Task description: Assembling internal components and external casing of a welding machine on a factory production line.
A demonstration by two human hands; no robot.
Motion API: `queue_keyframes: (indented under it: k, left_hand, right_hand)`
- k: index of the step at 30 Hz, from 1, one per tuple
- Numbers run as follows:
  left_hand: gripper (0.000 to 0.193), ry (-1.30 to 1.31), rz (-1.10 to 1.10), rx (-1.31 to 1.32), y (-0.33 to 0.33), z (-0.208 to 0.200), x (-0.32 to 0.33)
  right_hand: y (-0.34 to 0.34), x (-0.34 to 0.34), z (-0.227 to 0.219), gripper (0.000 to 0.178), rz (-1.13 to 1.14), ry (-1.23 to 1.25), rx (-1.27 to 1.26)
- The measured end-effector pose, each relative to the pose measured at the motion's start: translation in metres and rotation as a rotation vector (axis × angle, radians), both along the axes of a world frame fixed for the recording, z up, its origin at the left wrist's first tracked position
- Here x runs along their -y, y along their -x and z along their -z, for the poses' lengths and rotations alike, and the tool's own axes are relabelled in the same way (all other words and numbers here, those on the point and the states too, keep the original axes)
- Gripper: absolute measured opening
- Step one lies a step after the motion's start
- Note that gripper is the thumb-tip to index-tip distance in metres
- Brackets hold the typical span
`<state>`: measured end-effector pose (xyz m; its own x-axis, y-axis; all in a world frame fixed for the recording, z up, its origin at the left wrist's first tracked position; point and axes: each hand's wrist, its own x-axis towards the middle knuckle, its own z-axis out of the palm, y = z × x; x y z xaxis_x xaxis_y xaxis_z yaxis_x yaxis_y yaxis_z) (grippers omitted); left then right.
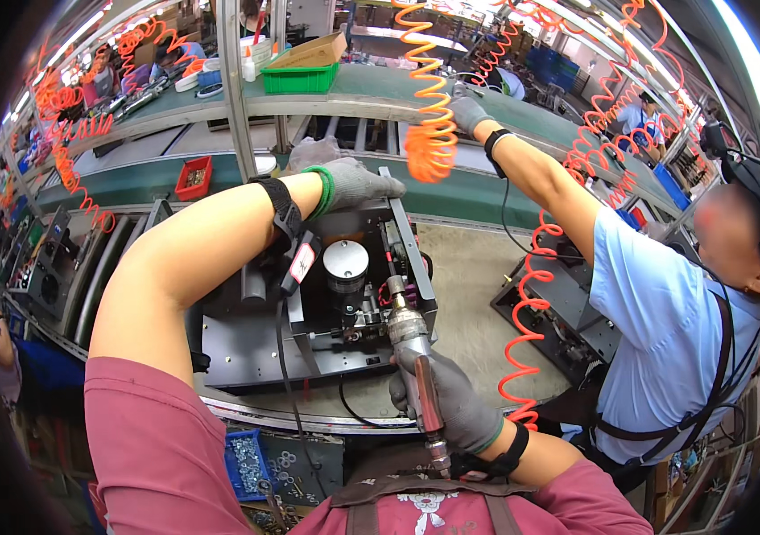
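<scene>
My right hand (456, 401), in a grey glove, is wrapped round a silver and red air screwdriver (417, 370). The tool's tip points away from me, over the near right side of a dark metal frame (408, 245). My left hand (353, 183), gloved too, grips the far top edge of that frame; its fingertips are partly hidden. Inside the frame stands a silver round-topped cylinder (345, 263), with small metal fittings and hoses beside it. The frame sits on a black base plate (237, 343).
At my right a co-worker in a blue shirt (648, 294) reaches across toward a coiled orange hose (432, 147). Another dark unit (567, 312) stands before them. A blue tray of screws (246, 464) lies near me; a red bin (194, 178) and green bin (301, 78) stand farther off.
</scene>
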<state>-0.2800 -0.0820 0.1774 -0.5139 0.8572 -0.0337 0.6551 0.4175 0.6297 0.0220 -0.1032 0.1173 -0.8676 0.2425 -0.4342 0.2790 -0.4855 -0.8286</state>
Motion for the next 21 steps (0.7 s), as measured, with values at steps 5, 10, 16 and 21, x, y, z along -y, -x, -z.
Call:
queue_keyframes:
  k: [5,10,16,21]
  left_hand:
    - [0.039,0.074,0.08,0.092,0.0,-0.001,-0.009]
    - [0.029,-0.064,0.151,0.273,0.004,0.005,-0.014]
    - [0.021,-0.139,0.41,-0.029,0.015,0.013,-0.02]
    - [0.018,-0.081,0.417,-0.069,0.02,0.014,-0.025]
  right_hand:
    - [0.002,0.001,0.003,0.039,0.072,0.141,-0.01]
    - [0.008,0.006,-0.004,0.055,0.063,0.457,-0.154]
    - [0.017,0.011,-0.034,0.047,0.06,0.521,-0.124]
    - [0.027,0.02,-0.046,0.042,0.109,0.421,-0.019]
